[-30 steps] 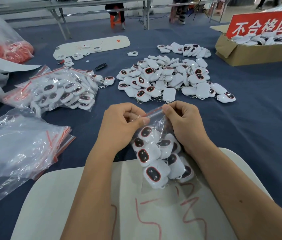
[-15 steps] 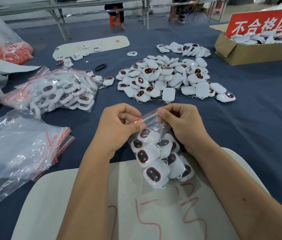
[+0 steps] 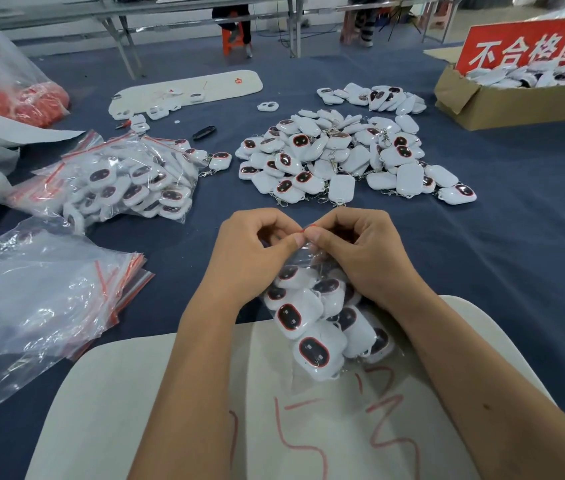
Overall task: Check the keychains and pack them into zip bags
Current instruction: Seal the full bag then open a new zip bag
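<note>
While both hands meet at the red seal of a zip bag (image 3: 312, 261), the left hand (image 3: 257, 251) and right hand (image 3: 360, 251) each pinch its top edge with curled fingers (image 3: 300, 240), thumbs touching. Filled with white keychains (image 3: 312, 351), the bag hangs down onto a pale board (image 3: 118, 410) marked in red at the near edge of the blue table (image 3: 516, 237). Beyond the hands lies a loose keychain pile (image 3: 343, 154), with packed bags (image 3: 125, 181) and empty zip bags (image 3: 42, 296) to the left and a cardboard box (image 3: 503, 105) far right.
</note>
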Demonstrator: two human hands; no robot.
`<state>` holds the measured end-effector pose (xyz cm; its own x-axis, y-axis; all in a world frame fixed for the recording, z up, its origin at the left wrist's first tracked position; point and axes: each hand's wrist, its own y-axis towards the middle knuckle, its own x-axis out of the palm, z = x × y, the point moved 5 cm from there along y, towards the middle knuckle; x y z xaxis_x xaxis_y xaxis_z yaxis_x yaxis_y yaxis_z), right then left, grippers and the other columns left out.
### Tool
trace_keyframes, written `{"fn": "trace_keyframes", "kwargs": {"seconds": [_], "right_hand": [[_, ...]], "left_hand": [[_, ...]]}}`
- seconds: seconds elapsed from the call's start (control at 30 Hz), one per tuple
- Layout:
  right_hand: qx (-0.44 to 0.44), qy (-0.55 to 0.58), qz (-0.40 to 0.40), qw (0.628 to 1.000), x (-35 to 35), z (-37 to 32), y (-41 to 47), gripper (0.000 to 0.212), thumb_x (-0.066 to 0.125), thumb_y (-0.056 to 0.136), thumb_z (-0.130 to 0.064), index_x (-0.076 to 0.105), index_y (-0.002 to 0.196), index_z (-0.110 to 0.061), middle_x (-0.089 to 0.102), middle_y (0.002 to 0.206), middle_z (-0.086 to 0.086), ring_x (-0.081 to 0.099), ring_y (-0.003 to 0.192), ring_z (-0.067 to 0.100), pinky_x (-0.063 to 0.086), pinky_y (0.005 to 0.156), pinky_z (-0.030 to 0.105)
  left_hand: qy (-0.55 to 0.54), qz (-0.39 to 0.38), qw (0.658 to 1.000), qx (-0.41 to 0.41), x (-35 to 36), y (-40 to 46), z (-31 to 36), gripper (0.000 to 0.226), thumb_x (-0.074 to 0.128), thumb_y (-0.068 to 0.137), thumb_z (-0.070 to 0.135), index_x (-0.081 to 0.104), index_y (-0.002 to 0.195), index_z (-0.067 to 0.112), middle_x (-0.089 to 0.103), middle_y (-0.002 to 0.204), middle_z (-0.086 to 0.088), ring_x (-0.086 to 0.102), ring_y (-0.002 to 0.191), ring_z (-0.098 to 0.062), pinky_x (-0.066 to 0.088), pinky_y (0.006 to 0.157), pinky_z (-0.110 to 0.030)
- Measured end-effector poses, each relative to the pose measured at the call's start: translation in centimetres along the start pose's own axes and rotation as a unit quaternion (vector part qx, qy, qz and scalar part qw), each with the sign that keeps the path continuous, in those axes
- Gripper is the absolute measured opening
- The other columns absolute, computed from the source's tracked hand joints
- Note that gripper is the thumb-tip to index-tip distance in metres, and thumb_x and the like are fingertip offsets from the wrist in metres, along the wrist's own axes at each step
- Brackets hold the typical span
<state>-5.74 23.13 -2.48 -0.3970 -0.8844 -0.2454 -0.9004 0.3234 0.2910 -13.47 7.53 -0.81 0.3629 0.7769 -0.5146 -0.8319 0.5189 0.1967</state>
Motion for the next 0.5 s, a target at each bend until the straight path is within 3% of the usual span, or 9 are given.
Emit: {"fn": "trace_keyframes", "kwargs": {"seconds": [0.2,0.33,0.43,0.5], "right_hand": [[0.012,0.002,0.022,1.000,-0.2,0.5,0.0,0.005,0.081,0.091,-0.019,0.081,0.086,-0.019,0.077,0.076,-0.006,0.070,0.069,0.006,0.053,0.065,0.016],[0.024,0.000,0.031,0.999,-0.4,0.6,0.2,0.006,0.081,0.091,-0.019,0.081,0.085,-0.019,0.078,0.076,-0.008,0.070,0.067,0.002,0.052,0.063,0.014],[0.035,0.007,0.024,0.999,-0.4,0.7,0.2,0.010,0.076,0.095,-0.021,0.081,0.086,-0.020,0.078,0.077,-0.002,0.070,0.068,0.008,0.056,0.065,0.019],[0.040,0.007,0.029,0.999,-0.4,0.7,0.2,0.012,0.076,0.096,-0.022,0.080,0.085,-0.021,0.078,0.077,0.000,0.070,0.067,0.011,0.057,0.065,0.022]], "left_hand": [[0.005,-0.005,1.000,-0.012,0.4,0.1,-0.4,0.010,0.077,0.092,0.023,0.076,0.082,0.026,0.073,0.078,0.005,0.068,0.076,-0.015,0.057,0.068,-0.028],[0.017,-0.010,1.000,-0.017,0.8,0.1,-0.5,0.015,0.073,0.096,0.024,0.071,0.081,0.025,0.070,0.072,0.003,0.059,0.060,-0.007,0.053,0.057,-0.024],[0.005,-0.011,1.000,-0.006,0.9,0.0,-0.2,0.019,0.070,0.098,0.022,0.068,0.079,0.025,0.066,0.069,0.002,0.055,0.053,-0.001,0.045,0.048,-0.014],[0.006,-0.008,1.000,0.006,1.0,0.0,0.0,0.019,0.070,0.098,0.023,0.069,0.079,0.026,0.067,0.072,0.002,0.059,0.057,-0.005,0.045,0.049,-0.015]]}}
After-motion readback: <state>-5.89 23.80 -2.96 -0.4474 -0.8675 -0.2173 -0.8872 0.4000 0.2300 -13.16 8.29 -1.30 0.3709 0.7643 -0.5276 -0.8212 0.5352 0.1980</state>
